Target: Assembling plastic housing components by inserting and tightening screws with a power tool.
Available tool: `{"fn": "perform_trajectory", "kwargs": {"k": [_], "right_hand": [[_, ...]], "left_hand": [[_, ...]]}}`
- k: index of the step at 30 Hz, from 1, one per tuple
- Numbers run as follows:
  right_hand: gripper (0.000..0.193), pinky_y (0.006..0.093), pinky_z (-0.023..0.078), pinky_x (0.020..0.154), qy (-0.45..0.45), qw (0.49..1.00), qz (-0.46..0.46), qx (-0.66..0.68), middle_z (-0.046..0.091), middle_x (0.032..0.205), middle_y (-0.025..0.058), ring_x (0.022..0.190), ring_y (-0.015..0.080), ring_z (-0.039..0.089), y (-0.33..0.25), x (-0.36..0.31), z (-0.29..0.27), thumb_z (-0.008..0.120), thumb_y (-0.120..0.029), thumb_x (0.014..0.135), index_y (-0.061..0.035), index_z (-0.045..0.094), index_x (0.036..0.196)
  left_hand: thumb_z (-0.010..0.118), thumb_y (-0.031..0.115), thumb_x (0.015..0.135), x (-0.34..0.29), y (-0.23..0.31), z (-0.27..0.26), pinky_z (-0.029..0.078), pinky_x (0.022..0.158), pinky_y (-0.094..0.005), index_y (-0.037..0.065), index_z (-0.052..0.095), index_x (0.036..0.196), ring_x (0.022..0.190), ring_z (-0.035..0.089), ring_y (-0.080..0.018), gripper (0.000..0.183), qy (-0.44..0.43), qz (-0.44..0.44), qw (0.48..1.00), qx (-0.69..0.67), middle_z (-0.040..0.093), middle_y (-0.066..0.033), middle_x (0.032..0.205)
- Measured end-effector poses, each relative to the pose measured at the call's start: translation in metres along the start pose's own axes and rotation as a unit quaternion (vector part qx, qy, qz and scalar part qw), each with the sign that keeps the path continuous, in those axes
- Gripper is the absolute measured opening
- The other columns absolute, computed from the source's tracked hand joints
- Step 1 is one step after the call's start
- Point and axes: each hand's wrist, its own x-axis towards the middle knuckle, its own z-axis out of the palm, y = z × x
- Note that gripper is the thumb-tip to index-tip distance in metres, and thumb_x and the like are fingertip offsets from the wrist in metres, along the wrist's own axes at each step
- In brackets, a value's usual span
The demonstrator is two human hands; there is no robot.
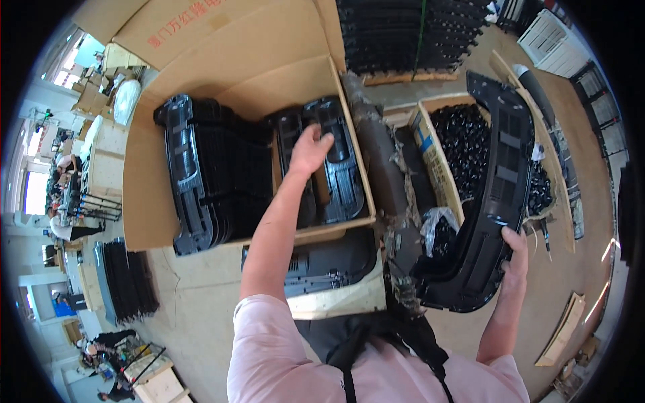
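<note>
In the open carton stand several black moulded plastic panels, packed upright on the left, with a few more on the right. My left hand reaches into the right part. Its fingers are bent around the edge of one black plastic panel; the fingertips are partly hidden. Another panel stands just right of that hand. On the right, my right hand grips the side of a long curved black plastic panel, held upright and tilted outside the carton.
Behind the held panel, a wooden-sided box contains many small black parts. A clear plastic bag lies near it. Dark padded material separates carton and box. A tall stack of black parts stands at the back.
</note>
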Motion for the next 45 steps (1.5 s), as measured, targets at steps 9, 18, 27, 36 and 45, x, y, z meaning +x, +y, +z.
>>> {"fn": "perform_trajectory", "kwargs": {"k": [9, 18, 27, 36, 45], "right_hand": [[0.055, 0.0381, 0.056, 0.100, -0.040, 0.996, -0.020, 0.081, 0.071, 0.124, 0.0132, 0.108, 0.0241, 0.071, 0.023, 0.015, 0.008, 0.071, -0.015, 0.089, 0.0029, 0.058, 0.139], [0.056, 0.0383, 0.058, 0.098, -0.032, 0.997, -0.016, 0.069, 0.071, 0.121, 0.0145, 0.106, 0.0243, 0.071, 0.022, -0.046, 0.017, 0.073, -0.009, 0.086, 0.0045, 0.056, 0.137], [0.056, 0.0374, 0.058, 0.095, 0.005, 0.995, -0.017, 0.101, 0.070, 0.120, 0.0146, 0.105, 0.0235, 0.071, 0.049, -0.120, -0.013, 0.075, -0.008, 0.085, 0.0070, 0.055, 0.136], [0.064, 0.0382, 0.057, 0.098, 0.060, 0.998, 0.010, -0.028, 0.073, 0.119, 0.0160, 0.104, 0.0260, 0.073, -0.011, -0.076, -0.192, 0.077, -0.016, 0.080, 0.0064, 0.058, 0.137], [0.064, 0.0442, 0.056, 0.096, 0.017, 0.973, 0.073, -0.217, 0.074, 0.116, 0.0125, 0.109, 0.0262, 0.071, -0.121, 0.167, -0.452, 0.080, -0.022, 0.078, -0.0032, 0.063, 0.136]], "left_hand": [[0.062, 0.016, 0.107, -0.249, 0.097, -0.067, 0.056, 0.089, -0.0270, 0.001, 0.066, 0.130, 0.098, 0.069, -0.0125, 0.028, 0.125, -0.014, 0.966, -0.226, 0.074, -0.0092, 0.111], [0.058, 0.013, 0.107, -0.374, 0.072, -0.001, 0.055, 0.088, -0.0286, -0.001, 0.064, 0.130, 0.096, 0.069, -0.0138, 0.027, -0.041, -0.103, 0.918, -0.382, 0.072, -0.0099, 0.112], [0.064, 0.019, 0.105, -0.375, 0.125, 0.055, 0.051, 0.104, -0.0339, 0.003, 0.054, 0.145, 0.120, 0.064, -0.0194, 0.044, -0.315, 0.032, 0.904, -0.288, 0.066, -0.0134, 0.135], [0.066, 0.019, 0.103, -0.410, 0.122, 0.092, 0.055, 0.096, -0.0344, 0.003, 0.062, 0.138, 0.109, 0.071, -0.0211, 0.038, -0.315, 0.101, 0.934, -0.135, 0.074, -0.0129, 0.124], [0.057, 0.009, 0.107, -0.431, 0.157, 0.220, 0.055, 0.094, -0.0300, -0.004, 0.063, 0.128, 0.101, 0.068, -0.0159, 0.025, -0.032, -0.079, 0.951, -0.297, 0.072, -0.0116, 0.113]]}}
